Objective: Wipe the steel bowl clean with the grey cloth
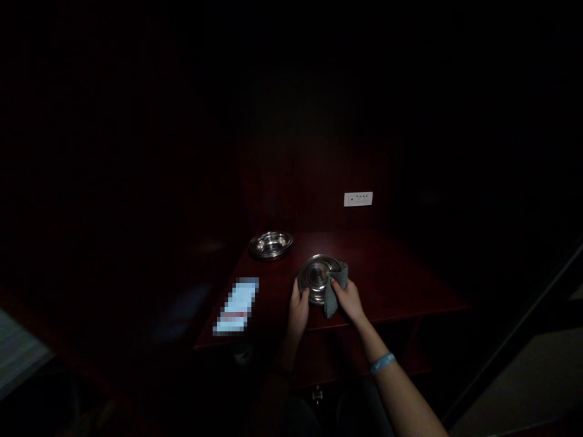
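Note:
My left hand grips the near left rim of a shiny steel dish, which it holds tilted above the dark red table. My right hand is closed on a grey cloth pressed against the dish's right side. A light blue band circles my right wrist. A second steel dish rests on the table at the back left, apart from both hands.
A pale blurred card or booklet lies on the table's left part. A white socket plate sits on the dark wall behind. The room is very dim; the table's front edge runs just below my hands.

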`<act>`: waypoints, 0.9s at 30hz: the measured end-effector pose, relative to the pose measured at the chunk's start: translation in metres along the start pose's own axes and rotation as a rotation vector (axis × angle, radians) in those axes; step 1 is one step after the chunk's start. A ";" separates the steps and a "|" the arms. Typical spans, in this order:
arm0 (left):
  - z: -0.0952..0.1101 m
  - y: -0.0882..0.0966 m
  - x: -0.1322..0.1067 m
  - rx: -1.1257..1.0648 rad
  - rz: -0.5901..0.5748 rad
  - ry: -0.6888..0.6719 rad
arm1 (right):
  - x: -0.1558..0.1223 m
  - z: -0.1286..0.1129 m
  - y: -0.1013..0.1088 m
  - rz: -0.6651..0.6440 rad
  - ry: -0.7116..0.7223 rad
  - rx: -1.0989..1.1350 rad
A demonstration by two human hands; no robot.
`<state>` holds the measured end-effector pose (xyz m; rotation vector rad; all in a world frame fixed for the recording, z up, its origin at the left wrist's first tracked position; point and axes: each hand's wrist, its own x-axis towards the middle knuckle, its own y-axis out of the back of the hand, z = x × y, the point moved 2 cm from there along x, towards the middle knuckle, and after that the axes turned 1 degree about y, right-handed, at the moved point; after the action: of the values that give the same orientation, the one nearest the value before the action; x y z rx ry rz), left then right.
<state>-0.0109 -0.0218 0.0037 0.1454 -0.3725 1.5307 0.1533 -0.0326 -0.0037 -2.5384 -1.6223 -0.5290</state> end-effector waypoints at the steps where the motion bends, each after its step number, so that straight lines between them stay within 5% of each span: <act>1: 0.001 0.000 -0.001 -0.002 -0.002 0.002 | 0.000 0.000 0.000 0.004 0.001 0.000; 15: 0.016 0.001 -0.008 -0.031 0.029 0.052 | -0.001 -0.002 0.002 0.003 -0.038 0.026; 27: 0.013 -0.011 -0.018 0.008 -0.192 0.001 | 0.000 0.001 0.003 0.082 -0.064 0.174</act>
<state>-0.0022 -0.0434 0.0111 0.1818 -0.3414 1.3425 0.1567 -0.0335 -0.0045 -2.5034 -1.5034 -0.2880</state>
